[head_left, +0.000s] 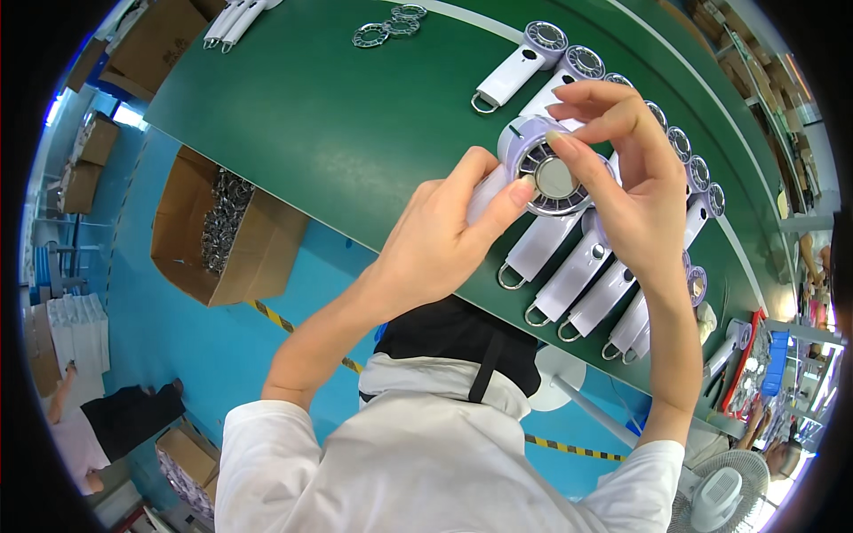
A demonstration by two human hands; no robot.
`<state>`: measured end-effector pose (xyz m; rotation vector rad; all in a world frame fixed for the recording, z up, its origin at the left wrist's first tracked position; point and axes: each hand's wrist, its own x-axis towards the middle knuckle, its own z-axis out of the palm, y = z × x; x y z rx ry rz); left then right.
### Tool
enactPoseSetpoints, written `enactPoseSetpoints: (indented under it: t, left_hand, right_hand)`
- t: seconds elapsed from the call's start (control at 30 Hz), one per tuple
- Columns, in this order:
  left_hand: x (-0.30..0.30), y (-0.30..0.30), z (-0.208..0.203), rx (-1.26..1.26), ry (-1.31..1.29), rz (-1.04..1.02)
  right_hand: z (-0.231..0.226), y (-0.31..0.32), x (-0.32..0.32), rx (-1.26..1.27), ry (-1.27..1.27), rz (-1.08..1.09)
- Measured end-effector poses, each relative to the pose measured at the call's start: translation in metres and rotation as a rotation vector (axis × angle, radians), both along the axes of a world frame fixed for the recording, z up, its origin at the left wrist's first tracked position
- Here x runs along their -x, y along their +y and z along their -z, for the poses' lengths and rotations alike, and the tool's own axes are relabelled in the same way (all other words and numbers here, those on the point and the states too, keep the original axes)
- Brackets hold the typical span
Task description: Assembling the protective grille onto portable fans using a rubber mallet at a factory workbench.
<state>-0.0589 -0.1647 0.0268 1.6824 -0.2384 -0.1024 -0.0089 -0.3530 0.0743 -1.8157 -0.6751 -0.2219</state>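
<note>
I hold a small lavender and white handheld fan [542, 169] up over the green table [311, 124]. My left hand [440, 235] grips its handle, thumb against the rim of the round head. My right hand [626, 182] pinches the head from above and the right, fingertips on the dark grille ring around the silver centre disc. A row of several identical fans [582, 271] lies on the table just below and to the right of my hands.
Loose grey grille rings [388, 25] lie at the table's far side, with more white fan parts [233, 19] at the top left. An open cardboard box [227, 235] of grille parts stands on the blue floor left of the table. Another person [98, 417] sits lower left.
</note>
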Motion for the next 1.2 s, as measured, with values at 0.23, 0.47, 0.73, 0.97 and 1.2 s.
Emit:
enactPoseSetpoints:
  t: [0.23, 0.47, 0.73, 0.97, 1.2]
  left_hand:
    - [-0.005, 0.015, -0.009, -0.026, 0.107, 0.050]
    - [-0.012, 0.011, -0.008, 0.022, 0.154, 0.114]
    - [-0.038, 0.038, 0.013, -0.014, 0.363, -0.057]
    - [-0.058, 0.073, 0.030, -0.167, 0.493, -0.159]
    - [-0.077, 0.080, 0.032, -0.177, 0.519, 0.108]
  right_hand:
    - [-0.014, -0.014, -0.003, 0.167, 0.555, -0.114]
    - [0.002, -0.021, 0.006, 0.158, 0.335, -0.223]
    - [0.025, -0.091, 0.077, 0.219, -0.152, 0.511]
    - [0.114, -0.231, 0.237, 1.172, 0.503, 1.474]
    - [0.095, -0.273, 0.262, 0.177, 0.483, 1.569]
